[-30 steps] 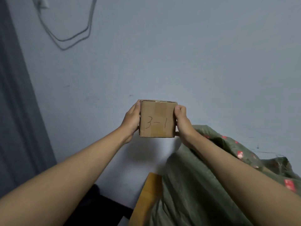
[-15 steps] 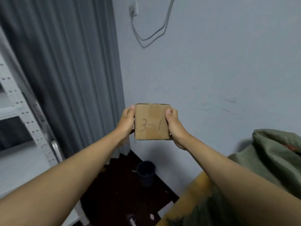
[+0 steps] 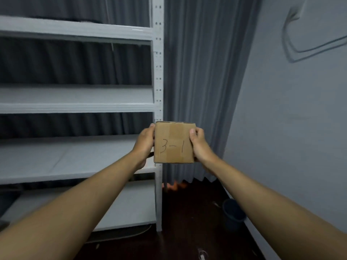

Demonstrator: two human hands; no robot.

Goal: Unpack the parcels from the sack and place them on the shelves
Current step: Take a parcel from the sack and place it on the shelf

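Observation:
A small brown cardboard parcel [image 3: 173, 142] marked "3-1" is held up at arm's length in front of me. My left hand [image 3: 143, 144] grips its left side and my right hand [image 3: 200, 145] grips its right side, thumbs on the front face. The parcel hangs in the air in front of the right upright of a white metal shelf unit [image 3: 158, 81], level with the gap between two of its boards. The sack is out of view.
The shelf boards [image 3: 75, 107] to the left carry nothing visible. A grey curtain [image 3: 202, 91] hangs behind and to the right of the unit. A dark bucket [image 3: 233, 214] stands on the dark floor by the pale wall [image 3: 300, 128].
My view has swung left, away from the green sack and bare wall, onto the shelf unit. Both hands have kept the same grip on the parcel.

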